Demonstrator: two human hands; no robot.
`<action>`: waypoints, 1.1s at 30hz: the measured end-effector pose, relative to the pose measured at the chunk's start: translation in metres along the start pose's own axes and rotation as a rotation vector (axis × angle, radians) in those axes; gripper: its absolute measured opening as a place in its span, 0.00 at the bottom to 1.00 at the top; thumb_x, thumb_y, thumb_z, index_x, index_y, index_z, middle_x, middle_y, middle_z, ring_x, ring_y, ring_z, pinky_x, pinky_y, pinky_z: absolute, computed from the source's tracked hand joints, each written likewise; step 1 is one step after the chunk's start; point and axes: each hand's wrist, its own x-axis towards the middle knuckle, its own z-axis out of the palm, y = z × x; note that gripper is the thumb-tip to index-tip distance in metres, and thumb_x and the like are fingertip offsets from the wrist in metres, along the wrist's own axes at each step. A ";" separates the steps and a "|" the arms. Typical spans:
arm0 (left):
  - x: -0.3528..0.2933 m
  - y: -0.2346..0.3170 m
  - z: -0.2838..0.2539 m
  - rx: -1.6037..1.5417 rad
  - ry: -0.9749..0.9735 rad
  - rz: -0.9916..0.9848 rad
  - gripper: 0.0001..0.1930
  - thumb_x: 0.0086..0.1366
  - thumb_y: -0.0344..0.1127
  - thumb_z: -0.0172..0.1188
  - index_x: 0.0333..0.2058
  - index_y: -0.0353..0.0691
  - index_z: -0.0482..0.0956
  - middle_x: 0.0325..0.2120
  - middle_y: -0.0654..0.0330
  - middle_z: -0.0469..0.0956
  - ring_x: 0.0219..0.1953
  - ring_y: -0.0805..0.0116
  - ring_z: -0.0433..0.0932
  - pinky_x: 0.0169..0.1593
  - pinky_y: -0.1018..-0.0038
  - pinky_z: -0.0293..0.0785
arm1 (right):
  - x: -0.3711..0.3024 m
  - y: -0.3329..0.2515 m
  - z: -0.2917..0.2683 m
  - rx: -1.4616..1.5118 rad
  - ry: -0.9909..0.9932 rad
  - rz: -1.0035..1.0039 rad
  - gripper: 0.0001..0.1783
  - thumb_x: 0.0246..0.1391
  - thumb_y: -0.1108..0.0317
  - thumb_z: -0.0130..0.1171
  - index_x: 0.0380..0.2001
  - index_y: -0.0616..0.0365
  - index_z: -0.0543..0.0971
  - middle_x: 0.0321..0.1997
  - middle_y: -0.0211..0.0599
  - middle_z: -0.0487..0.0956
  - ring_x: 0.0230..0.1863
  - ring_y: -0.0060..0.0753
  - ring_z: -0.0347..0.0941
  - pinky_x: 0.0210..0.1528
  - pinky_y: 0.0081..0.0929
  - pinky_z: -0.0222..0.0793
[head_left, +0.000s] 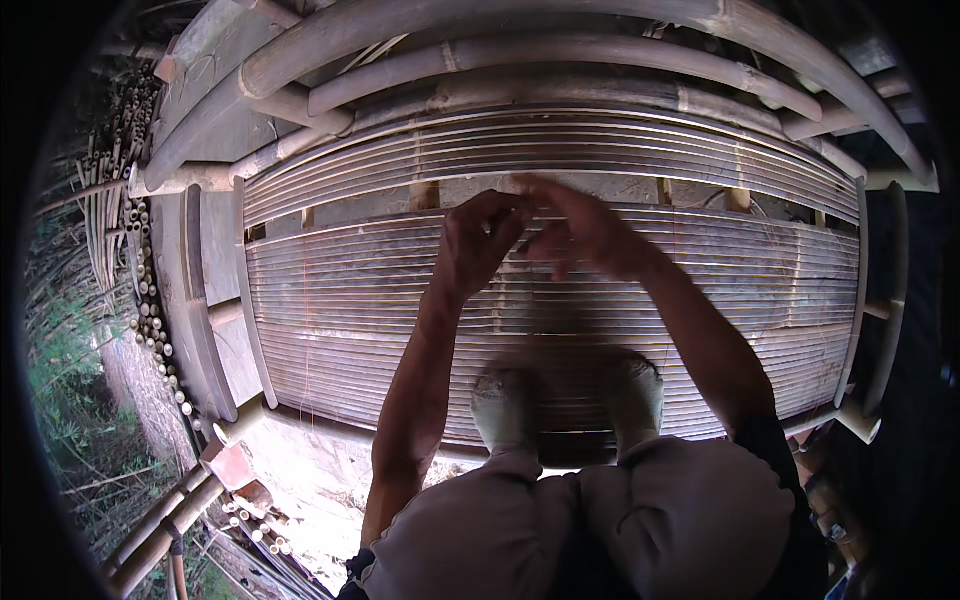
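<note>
Over a bed of thin, parallel bamboo slats (400, 270), my left hand (478, 238) is closed, its thumb and fingertips pinched together. Whatever it may hold is too small to make out. Close beside it, my right hand (592, 236) is blurred by motion, its fingers stretched apart toward the left fingertips. No object shows in it. Both hands are near the gap (590, 190) between the main set of slats and a narrower far set (560, 145). Thin reddish threads (306, 330) run across the slats on the left side.
Thick bamboo poles (600, 55) form a rail beyond the slats. Upright end bars (255, 300) border the slats at left and right. My feet (503, 400) rest on the near slats, knees bent. Stacked bamboo (150, 310) and green plants (80, 400) lie to the left.
</note>
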 end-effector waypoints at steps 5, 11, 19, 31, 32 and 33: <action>-0.007 0.025 -0.026 0.277 -0.136 -0.056 0.07 0.61 0.31 0.65 0.35 0.34 0.82 0.23 0.63 0.78 0.25 0.80 0.72 0.29 0.79 0.67 | -0.101 0.019 -0.048 -1.262 0.585 -0.227 0.17 0.49 0.67 0.70 0.39 0.61 0.77 0.35 0.39 0.78 0.33 0.36 0.77 0.39 0.31 0.74; -0.009 -0.022 0.010 0.115 -0.186 0.256 0.07 0.59 0.31 0.66 0.35 0.36 0.81 0.31 0.55 0.83 0.37 0.65 0.83 0.43 0.72 0.77 | -0.404 -0.005 -0.145 -1.629 0.977 0.902 0.21 0.57 0.49 0.59 0.37 0.57 0.76 0.37 0.41 0.82 0.37 0.49 0.78 0.41 0.42 0.73; 0.019 -0.082 -0.005 0.598 -0.013 0.068 0.12 0.65 0.39 0.60 0.45 0.47 0.82 0.40 0.59 0.84 0.43 0.58 0.83 0.49 0.65 0.75 | -0.707 -0.011 -0.135 -1.078 1.083 1.630 0.20 0.55 0.58 0.59 0.45 0.60 0.74 0.41 0.49 0.78 0.44 0.50 0.77 0.47 0.40 0.72; 0.060 -0.093 -0.013 0.423 -0.580 -0.331 0.17 0.70 0.50 0.53 0.51 0.51 0.81 0.45 0.54 0.82 0.47 0.63 0.80 0.53 0.66 0.74 | -0.196 0.053 -0.031 -1.193 0.579 0.173 0.21 0.44 0.64 0.70 0.42 0.56 0.76 0.40 0.39 0.77 0.41 0.41 0.77 0.43 0.37 0.73; 0.057 -0.102 -0.014 0.345 -0.541 -0.302 0.16 0.69 0.50 0.54 0.47 0.51 0.84 0.40 0.57 0.84 0.45 0.64 0.80 0.53 0.61 0.71 | -0.167 0.051 -0.013 -1.292 0.498 0.218 0.21 0.47 0.57 0.69 0.40 0.56 0.75 0.39 0.39 0.75 0.42 0.42 0.74 0.42 0.40 0.70; 0.053 -0.102 -0.012 0.396 -0.483 -0.293 0.15 0.68 0.49 0.53 0.44 0.52 0.84 0.37 0.59 0.84 0.44 0.63 0.80 0.53 0.56 0.66 | -0.148 0.053 0.000 -1.276 0.466 0.262 0.23 0.48 0.52 0.68 0.39 0.56 0.75 0.41 0.39 0.75 0.44 0.43 0.73 0.44 0.43 0.68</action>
